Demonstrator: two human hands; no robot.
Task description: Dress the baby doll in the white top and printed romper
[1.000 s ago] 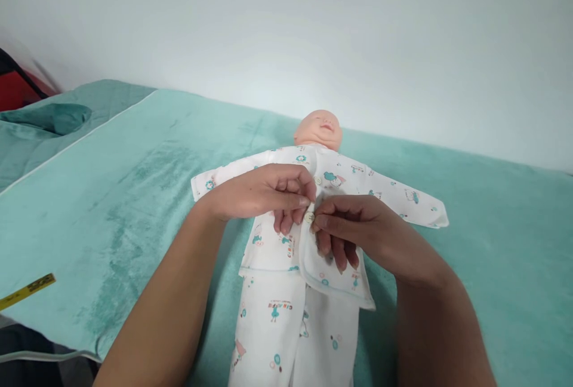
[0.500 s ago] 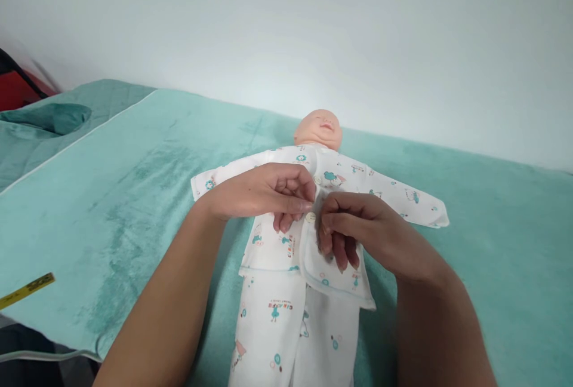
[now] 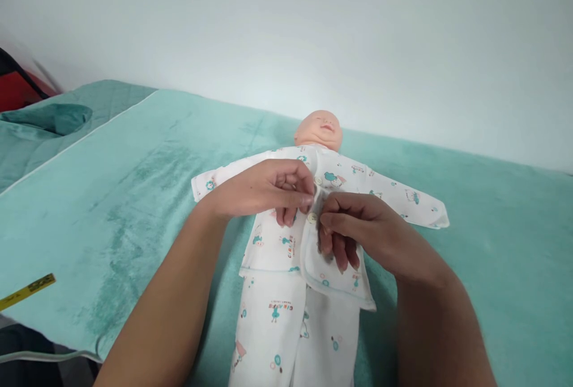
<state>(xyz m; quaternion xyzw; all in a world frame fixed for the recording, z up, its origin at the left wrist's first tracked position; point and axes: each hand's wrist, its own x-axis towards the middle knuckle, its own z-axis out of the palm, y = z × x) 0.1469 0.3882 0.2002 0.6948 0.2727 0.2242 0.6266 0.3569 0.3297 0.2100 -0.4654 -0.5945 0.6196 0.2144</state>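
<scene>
A baby doll [image 3: 319,127] lies on its back, dressed in a white printed shirt [image 3: 273,252] and matching white trousers [image 3: 273,327]. The shirt's front edge is lifted at the chest. My left hand [image 3: 282,190] pinches that edge between thumb and index finger, just above a pale button [image 3: 312,218]. On the other side of the opening, my right hand [image 3: 353,226] is closed on the shirt's front flap, its lower fingers curled against the cloth. Another button [image 3: 318,181] sits higher on the shirt. The exact grip under my fingertips is partly hidden.
A teal plush cover [image 3: 147,214] lies under the doll, with a white wall [image 3: 286,34] behind. At the left are a folded teal cloth [image 3: 49,118], a red item [image 3: 18,88], a yellow strip [image 3: 27,291] and a pale cord [image 3: 49,355].
My left hand has shifted very slightly up, its lower fingers drawn in a little. My right hand stays almost where it was, and the doll has not moved.
</scene>
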